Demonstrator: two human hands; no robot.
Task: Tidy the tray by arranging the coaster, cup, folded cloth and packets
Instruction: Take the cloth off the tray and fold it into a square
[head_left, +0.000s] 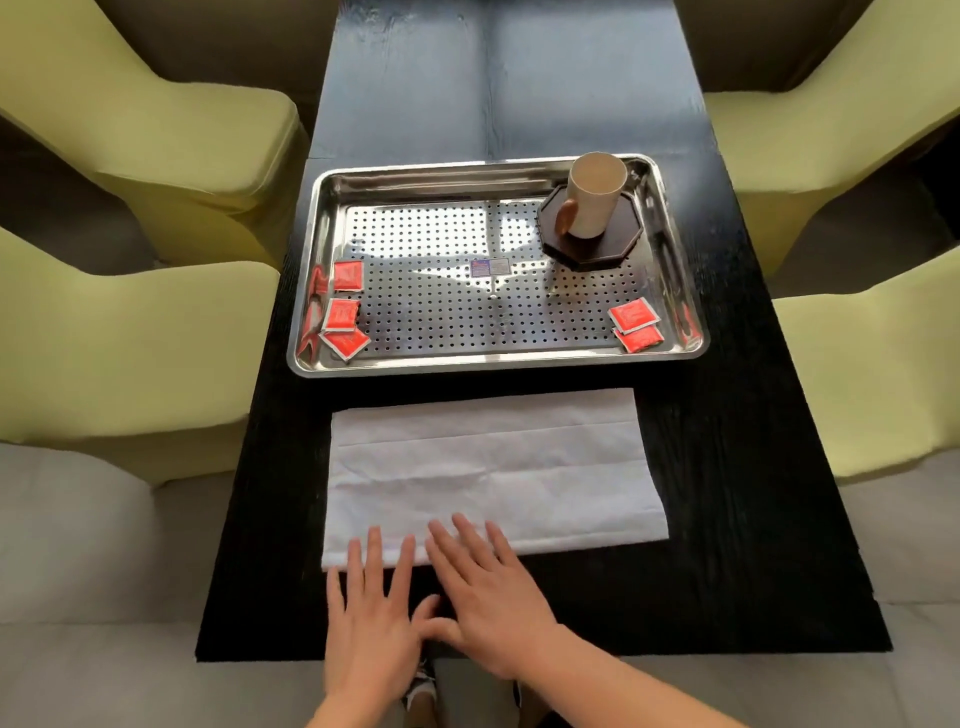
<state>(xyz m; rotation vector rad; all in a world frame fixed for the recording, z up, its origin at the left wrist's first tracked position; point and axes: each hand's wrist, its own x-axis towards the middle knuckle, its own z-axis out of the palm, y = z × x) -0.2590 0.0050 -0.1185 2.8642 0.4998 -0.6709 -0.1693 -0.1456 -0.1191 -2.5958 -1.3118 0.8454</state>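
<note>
Where the black, wood-grained table (727, 519) runs away from the person, one rectangular tray (498, 365) of polished steel lies across it, with a raised rounded rim and a flat perforated floor dotted with rows of small holes; one small printed label (489, 268) sits at the floor's centre. Five packets (348, 274) lie inside the tray, all flat red squares with pale edges: three are clustered along the left side, the two nearer ones overlapping, and two overlap at the near right corner, while the shiny tray walls throw back red reflections beside them. One coaster (618, 245), dark and octagonal with a raised lip, rests in the far right corner of the tray, and one cup (592, 195) stands upright on it, tall, cream and smooth, with a brown handle turned to the left. One cloth (493, 457), white and folded into a long rectangle with soft lengthwise creases, lies on the table outside the tray, between it and the person. Both hands are spread flat, holding nothing: the left hand (371, 618) and the right hand (488, 608) lie side by side with straight fingers, fingertips resting on the cloth's near edge, thumbs touching each other. Four armchairs (182, 130) in smooth yellow-green covers flank the table, two on each side
</note>
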